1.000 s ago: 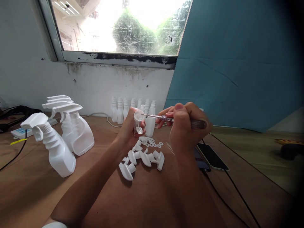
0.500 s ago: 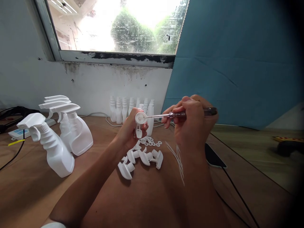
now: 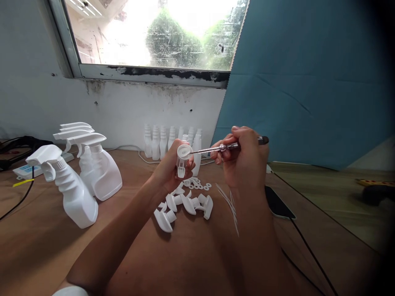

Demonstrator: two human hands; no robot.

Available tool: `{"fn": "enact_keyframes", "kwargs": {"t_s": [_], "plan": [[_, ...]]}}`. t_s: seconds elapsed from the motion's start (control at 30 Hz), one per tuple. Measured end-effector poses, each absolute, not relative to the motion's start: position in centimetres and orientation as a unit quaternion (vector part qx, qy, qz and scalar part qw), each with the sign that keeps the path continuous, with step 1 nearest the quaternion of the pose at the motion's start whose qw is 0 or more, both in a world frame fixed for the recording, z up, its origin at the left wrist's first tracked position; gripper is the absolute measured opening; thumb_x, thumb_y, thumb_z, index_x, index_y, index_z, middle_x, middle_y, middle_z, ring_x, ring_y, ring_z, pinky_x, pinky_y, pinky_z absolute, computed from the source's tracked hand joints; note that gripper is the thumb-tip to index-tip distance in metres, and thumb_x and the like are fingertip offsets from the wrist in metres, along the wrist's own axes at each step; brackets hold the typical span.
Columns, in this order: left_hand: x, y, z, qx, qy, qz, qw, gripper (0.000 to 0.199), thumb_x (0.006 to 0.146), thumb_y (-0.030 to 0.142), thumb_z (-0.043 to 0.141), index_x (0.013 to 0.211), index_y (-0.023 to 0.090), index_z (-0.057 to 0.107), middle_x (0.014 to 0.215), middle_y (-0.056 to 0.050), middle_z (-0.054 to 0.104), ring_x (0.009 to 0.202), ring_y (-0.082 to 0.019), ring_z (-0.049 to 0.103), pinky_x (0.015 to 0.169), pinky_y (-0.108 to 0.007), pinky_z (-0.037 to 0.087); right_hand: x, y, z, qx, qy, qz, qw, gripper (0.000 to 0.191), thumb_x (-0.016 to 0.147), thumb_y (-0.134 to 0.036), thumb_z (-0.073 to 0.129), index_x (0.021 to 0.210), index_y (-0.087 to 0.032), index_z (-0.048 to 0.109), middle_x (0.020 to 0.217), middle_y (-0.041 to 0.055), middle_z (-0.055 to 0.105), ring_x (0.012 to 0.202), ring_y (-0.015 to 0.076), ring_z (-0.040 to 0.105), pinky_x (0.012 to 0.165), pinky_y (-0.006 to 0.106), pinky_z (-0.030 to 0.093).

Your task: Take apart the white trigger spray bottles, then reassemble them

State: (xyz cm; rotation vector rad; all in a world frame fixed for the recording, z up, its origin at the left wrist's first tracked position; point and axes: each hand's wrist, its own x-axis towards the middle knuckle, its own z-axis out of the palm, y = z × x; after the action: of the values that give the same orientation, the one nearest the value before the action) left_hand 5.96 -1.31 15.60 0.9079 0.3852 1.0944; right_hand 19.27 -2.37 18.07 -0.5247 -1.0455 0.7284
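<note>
My left hand (image 3: 169,164) is closed around a white trigger spray head (image 3: 181,166), its round collar opening (image 3: 184,152) turned up toward me. In my right hand (image 3: 245,154) is a slim screwdriver (image 3: 226,147) with a clear and dark handle, held nearly level. Its thin tip points left and meets the rim of the collar; whether it touches inside I cannot tell. Below my hands lie several loose spray heads (image 3: 188,203), with a cluster of small white rings (image 3: 197,183) just behind them. Thin white tubes (image 3: 228,203) rest beside my right forearm.
Assembled spray bottles (image 3: 77,197) stand at the left, near a power strip (image 3: 27,169) and cables. Several white bottles without heads (image 3: 156,144) line the wall under the window. A phone (image 3: 277,201) with a black cable lies at the right table edge, by a blue curtain (image 3: 293,82).
The collar has tilted to face more upward. My right hand has shifted slightly left, and the screwdriver now slants down a little more toward its tip.
</note>
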Motion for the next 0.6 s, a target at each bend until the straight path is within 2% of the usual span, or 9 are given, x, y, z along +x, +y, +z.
{"fn": "enact_keyframes", "kwargs": {"t_s": [0.23, 0.6], "plan": [[5.88, -1.28, 15.73, 0.381, 0.17, 0.532, 0.737, 0.032, 0.084, 0.033, 0.052, 0.059, 0.018, 0.038, 0.046, 0.003, 0.046, 0.033, -0.005, 0.034, 0.03, -0.015, 0.016, 18.51, -2.15, 17.58, -0.209, -0.459, 0.344, 0.792, 0.027, 0.076, -0.022, 0.057, 0.051, -0.019, 0.048, 0.04, -0.0065, 0.04, 0.037, 0.0099, 0.052, 0.033, 0.02, 0.036], [5.61, -0.86, 15.27, 0.398, 0.196, 0.565, 0.696, 0.031, 0.081, 0.038, 0.057, 0.063, 0.019, 0.04, 0.051, 0.003, 0.048, 0.035, -0.005, 0.036, 0.032, -0.017, 0.019, 18.15, -1.99, 17.15, -0.226, -0.452, 0.352, 0.788, 0.027, 0.079, -0.029, 0.058, 0.056, -0.018, 0.049, 0.04, -0.0068, 0.041, 0.041, 0.011, 0.056, 0.036, 0.019, 0.039]]}}
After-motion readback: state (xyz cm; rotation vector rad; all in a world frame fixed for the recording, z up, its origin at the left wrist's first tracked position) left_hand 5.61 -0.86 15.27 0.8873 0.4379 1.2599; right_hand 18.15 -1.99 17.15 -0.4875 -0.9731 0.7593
